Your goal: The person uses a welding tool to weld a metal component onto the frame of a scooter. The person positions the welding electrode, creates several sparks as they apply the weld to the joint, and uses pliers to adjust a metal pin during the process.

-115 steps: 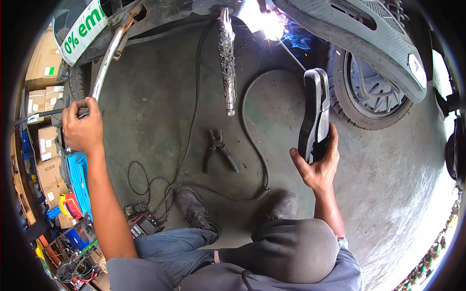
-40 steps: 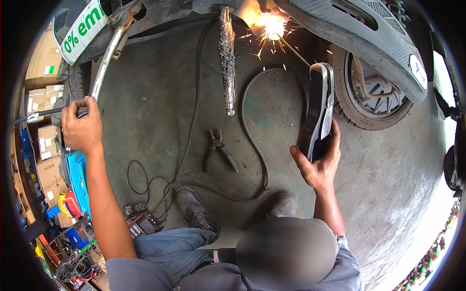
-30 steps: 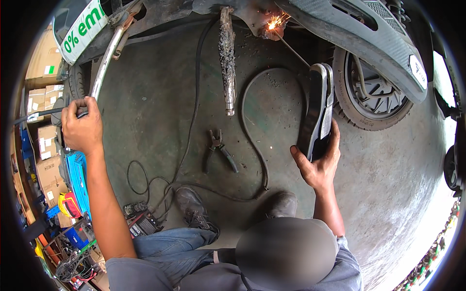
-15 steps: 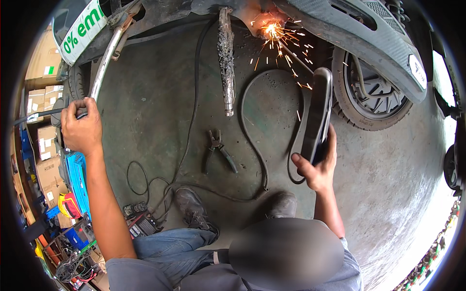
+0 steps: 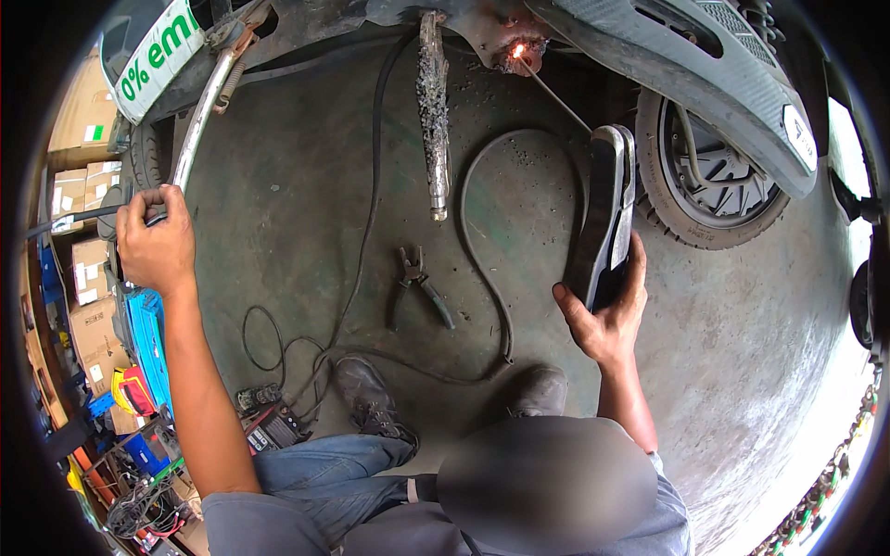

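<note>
My right hand [image 5: 612, 320] is closed around a black welding electrode holder [image 5: 603, 218], raised upright at the right. From its top a thin welding rod [image 5: 556, 95] slants up to the left, its tip at a small glowing spot on a rusty metal bracket [image 5: 527, 63] under the scooter. On the left, my left hand [image 5: 159, 241] has its fingers curled around a dark thin bar [image 5: 79, 221], beside the scooter's stand leg [image 5: 199, 125]. Between the hands, a rough metal bar [image 5: 433, 120] crusted with grey lumps extends down from the scooter's underside.
Pliers [image 5: 412, 283] lie on the floor, handles apart. A black cable [image 5: 464, 213] loops across the floor near my shoes [image 5: 371, 398]. A dark box with red trim [image 5: 275, 431] sits by my leg. The scooter wheel [image 5: 714, 171] is at right; cardboard boxes [image 5: 88, 190] line the left.
The bright shower of sparks has died down to a small glow at the rod's tip. The electrode holder has tilted and shifted slightly; my left hand has stayed in place.
</note>
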A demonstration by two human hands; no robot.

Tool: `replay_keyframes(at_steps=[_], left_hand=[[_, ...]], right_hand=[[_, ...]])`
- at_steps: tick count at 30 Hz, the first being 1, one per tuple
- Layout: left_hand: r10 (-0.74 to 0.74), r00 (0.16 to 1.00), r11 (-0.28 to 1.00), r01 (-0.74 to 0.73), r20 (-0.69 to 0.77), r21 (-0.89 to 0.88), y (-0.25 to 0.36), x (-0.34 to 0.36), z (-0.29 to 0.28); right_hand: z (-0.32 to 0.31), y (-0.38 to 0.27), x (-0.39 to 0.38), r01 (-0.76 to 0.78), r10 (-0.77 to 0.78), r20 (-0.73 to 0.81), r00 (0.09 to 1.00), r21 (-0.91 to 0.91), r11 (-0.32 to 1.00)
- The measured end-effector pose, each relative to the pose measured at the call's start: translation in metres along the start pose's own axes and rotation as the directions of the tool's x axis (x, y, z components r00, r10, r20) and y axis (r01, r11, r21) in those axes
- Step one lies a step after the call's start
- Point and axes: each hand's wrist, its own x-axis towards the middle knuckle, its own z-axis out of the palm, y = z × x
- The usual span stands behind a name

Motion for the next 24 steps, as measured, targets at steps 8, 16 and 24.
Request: replay_keyframes(at_steps=[8,16,24], left_hand=[[0.010,1.000,1.000,-0.010,-0.010,-0.003,0.0009,0.0000,-0.0007],[0.019,1.000,1.000,-0.019,-0.019,0.001,0.0006,-0.0001,-0.0003],[0.010,1.000,1.000,-0.010,-0.016,-0.008,0.0018,-0.0003,-0.0010]], right_hand=[[0.0018,0.0009,0.0000,0.024,-0.024,-0.001,1.000,0.015,1.000],[0.0018,0.0017,-0.0002,0.021,-0.021,0.004,1.000,0.030,0.999],[0.0015,0.0013,0.0002,0.003,-0.003,0.008,1.000,0.034,0.999]])
